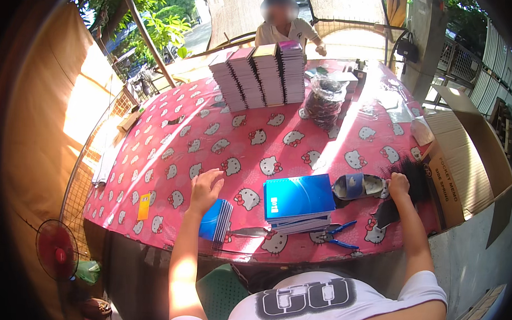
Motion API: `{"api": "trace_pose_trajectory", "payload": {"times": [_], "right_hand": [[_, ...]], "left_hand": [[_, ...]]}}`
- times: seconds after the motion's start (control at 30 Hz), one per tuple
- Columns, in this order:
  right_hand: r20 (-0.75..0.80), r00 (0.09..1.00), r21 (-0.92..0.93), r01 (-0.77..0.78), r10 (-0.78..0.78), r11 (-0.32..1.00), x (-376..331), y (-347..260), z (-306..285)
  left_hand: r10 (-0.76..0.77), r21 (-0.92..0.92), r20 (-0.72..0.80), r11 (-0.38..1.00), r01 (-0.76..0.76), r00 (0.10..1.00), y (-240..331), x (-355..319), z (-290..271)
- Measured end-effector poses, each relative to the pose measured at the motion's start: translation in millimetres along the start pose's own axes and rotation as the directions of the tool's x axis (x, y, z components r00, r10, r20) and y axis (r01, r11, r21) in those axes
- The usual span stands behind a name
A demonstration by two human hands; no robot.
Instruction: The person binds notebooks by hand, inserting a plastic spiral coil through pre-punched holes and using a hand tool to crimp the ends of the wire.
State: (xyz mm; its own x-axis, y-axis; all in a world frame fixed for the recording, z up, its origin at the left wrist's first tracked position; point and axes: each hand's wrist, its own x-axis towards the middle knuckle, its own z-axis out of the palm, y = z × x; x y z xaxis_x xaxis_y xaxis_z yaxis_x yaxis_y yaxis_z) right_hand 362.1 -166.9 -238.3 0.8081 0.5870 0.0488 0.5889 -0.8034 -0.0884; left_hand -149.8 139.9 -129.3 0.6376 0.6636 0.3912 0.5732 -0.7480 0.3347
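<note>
My left hand is raised over the table with its fingers apart and nothing in them. Just below it lies a small stack of blue notebooks. A taller stack of blue-covered notebooks sits between my hands. My right hand is closed beside a dark pile of black wires or coils; whether its fingers hold anything is hidden. Left of that hand lies a grey and blue slipper-shaped thing. Blue-handled pliers rest at the near edge, right of the taller stack.
Tall stacks of spiral-bound notebooks stand at the far side, with a person behind them. A clear plastic bag of dark coils is right of them. An open cardboard box is at the right edge. A yellow booklet lies left.
</note>
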Motion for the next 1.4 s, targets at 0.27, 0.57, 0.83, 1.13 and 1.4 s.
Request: {"api": "trace_pose_trajectory", "payload": {"times": [0.27,0.57,0.83,1.13,1.4], "right_hand": [[-0.208,0.977,0.190,-0.012,0.053,0.982,-5.4,1.2,-42.3],[-0.314,0.910,0.726,0.414,-0.272,0.549,-69.3,-79.6,-130.0],[-0.528,0.693,0.692,0.686,-0.492,0.223,-124.3,-136.4,-202.8],[-0.552,0.635,0.653,0.732,-0.540,0.193,-111.8,-149.6,-208.2],[-0.586,0.635,0.624,0.750,-0.503,0.220,-110.9,-152.0,-206.9]], "left_hand": [[0.254,-0.636,0.473,0.761,0.127,0.844,184.6,89.6,-8.1],[0.315,-0.542,0.474,0.841,-0.009,0.822,177.7,90.7,9.9],[0.212,-0.583,0.031,0.798,-0.155,0.977,231.1,37.6,-31.6],[0.195,-0.441,-0.147,0.864,-0.241,0.970,245.6,26.5,-31.6],[0.174,-0.299,-0.374,0.907,-0.296,0.911,249.0,16.3,-15.8]]}}
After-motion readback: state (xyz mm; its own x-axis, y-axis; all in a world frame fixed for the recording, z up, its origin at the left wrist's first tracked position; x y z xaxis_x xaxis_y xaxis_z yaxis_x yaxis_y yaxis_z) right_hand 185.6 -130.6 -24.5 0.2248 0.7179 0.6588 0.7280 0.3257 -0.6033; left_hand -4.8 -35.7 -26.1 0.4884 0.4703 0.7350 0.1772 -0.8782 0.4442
